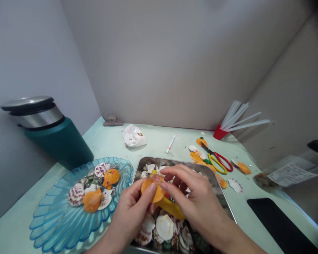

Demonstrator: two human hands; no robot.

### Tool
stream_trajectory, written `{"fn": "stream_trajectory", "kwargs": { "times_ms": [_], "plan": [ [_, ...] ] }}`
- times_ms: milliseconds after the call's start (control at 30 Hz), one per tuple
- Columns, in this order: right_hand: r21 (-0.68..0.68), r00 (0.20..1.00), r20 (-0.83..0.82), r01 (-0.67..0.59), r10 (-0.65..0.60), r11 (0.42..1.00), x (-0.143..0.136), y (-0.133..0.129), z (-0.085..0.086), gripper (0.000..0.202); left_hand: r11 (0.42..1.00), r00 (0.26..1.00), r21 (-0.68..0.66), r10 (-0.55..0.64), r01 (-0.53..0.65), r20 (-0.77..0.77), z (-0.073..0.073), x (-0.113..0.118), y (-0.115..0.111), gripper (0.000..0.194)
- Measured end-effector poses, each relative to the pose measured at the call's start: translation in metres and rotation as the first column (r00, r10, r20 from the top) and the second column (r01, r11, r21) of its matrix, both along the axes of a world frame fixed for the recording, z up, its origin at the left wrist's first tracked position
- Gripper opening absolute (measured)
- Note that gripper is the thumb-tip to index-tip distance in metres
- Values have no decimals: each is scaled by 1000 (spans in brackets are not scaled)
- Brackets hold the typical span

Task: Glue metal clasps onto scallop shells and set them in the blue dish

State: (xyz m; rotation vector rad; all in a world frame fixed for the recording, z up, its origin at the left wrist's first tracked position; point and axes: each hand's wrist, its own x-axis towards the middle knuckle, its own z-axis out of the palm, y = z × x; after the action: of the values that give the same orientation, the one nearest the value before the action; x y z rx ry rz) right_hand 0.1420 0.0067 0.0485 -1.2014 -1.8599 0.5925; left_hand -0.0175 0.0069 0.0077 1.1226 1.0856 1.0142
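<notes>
The left hand (pixel 132 208) and the right hand (pixel 193 197) are close together, and their fingers pinch one orange fan-shaped shell (pixel 156 192) between them. This shell is above a silver metal tray (pixel 229 208), which contains many white and brown shells (pixel 164 227). At left of the tray, on the pale green counter (pixel 159 135), there is a blue transparent scalloped dish (pixel 55 218) with more shells.

Teal bottle (pixel 60 141), brown claw clip (pixel 112 121).
</notes>
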Motion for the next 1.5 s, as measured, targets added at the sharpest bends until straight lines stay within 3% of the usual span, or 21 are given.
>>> {"fn": "stream_trajectory", "kwargs": {
  "times_ms": [100, 200, 333, 400, 500, 633, 733, 767, 867, 933, 1000, 1067, 1200, 1267, 1500],
  "plan": [
    [4, 998, 36, 42, -42, 999, 6, 1, 3, 12, 999, 1000, -43, 3, -2, 18, -1, -1, 2, 34],
    [-41, 970, 238, 67, -56, 997, 14, -1, 3, 13, 993, 996, -110, 40, -32, 75, -4, -2, 4, 34],
    [-204, 825, 563, 77, 53, 976, 15, -8, -11, 16, 992, 985, -118, 55, -36, 163, -3, -1, 4, 32],
    [-260, 791, 604, 82, 96, 962, 12, -13, -19, 25, 995, 978, -91, 55, -37, 203, -1, 0, 4, 30],
    [-264, 823, 561, 70, 94, 962, 11, -17, -27, 31, 995, 958, -72, 85, -67, 274, 3, 0, 4, 25],
    [-278, 945, 327, 76, 19, 958, 28, -20, -30, 33, 987, 929, -80, 157, -138, 334, 7, -4, 2, 24],
    [-460, 991, -112, 19, -79, 887, 45, -23, -32, 35, 988, 929, -54, 156, -146, 334, 6, -5, 1, 24],
    [-512, 944, -303, -44, -133, 858, 50, -24, -33, 35, 990, 935, -43, 143, -137, 324, 5, -5, 1, 24],
    [-495, 664, -717, -272, -212, 825, 55, -28, -32, 26, 999, 972, -16, 48, -45, 232, 0, -2, 2, 26],
    [-407, 538, -828, -379, -160, 831, 53, -29, -31, 25, 1000, 987, -13, -20, 22, 157, -2, 0, 4, 29],
    [-383, 510, -849, -410, -140, 828, 48, -27, -32, 28, 998, 992, -18, -50, 52, 117, -2, 2, 7, 30],
    [-426, 548, -818, -374, -175, 824, 44, -25, -35, 30, 998, 993, -22, -60, 63, 105, -1, 4, 9, 31],
    [-502, 753, -637, -243, -165, 830, 44, -21, -42, 36, 993, 996, -72, -86, 89, 39, 5, 11, 13, 34],
    [-537, 815, -556, -199, -167, 820, 47, -22, -43, 41, 990, 996, -110, -89, 89, 5, 6, 15, 15, 34],
    [-639, 841, -439, -46, -315, 768, 53, -27, -45, 42, 988, 996, -131, -80, 76, -33, -9, 19, 18, 35]
  ]
}}
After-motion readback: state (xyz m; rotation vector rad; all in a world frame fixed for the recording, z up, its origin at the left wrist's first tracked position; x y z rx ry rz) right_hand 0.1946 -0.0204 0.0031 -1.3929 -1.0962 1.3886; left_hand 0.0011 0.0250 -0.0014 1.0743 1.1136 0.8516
